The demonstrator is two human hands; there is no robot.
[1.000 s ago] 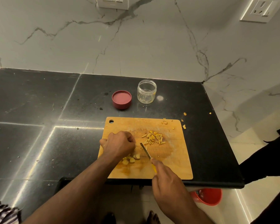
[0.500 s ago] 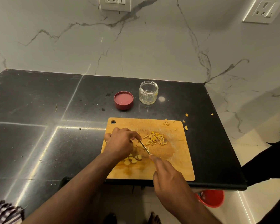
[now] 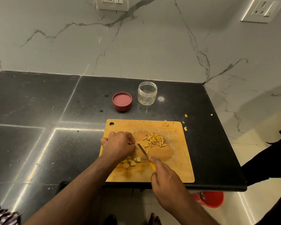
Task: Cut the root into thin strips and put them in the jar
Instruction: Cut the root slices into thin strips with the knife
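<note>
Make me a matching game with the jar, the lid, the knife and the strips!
Things:
1. jar
2. lid
3. knife
4. strips

Descriptions:
A. dark red, lying left of the jar
B. held in the right hand
C. clear, open, standing behind the board
D. yellow pile on the board

Pairs: 1-C, 2-A, 3-B, 4-D

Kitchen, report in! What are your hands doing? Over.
Left hand pins a root piece; right hand grips yellow-handled knife. Thin yellow strips piled on wooden board. Clear jar open, nothing blocking.
</note>
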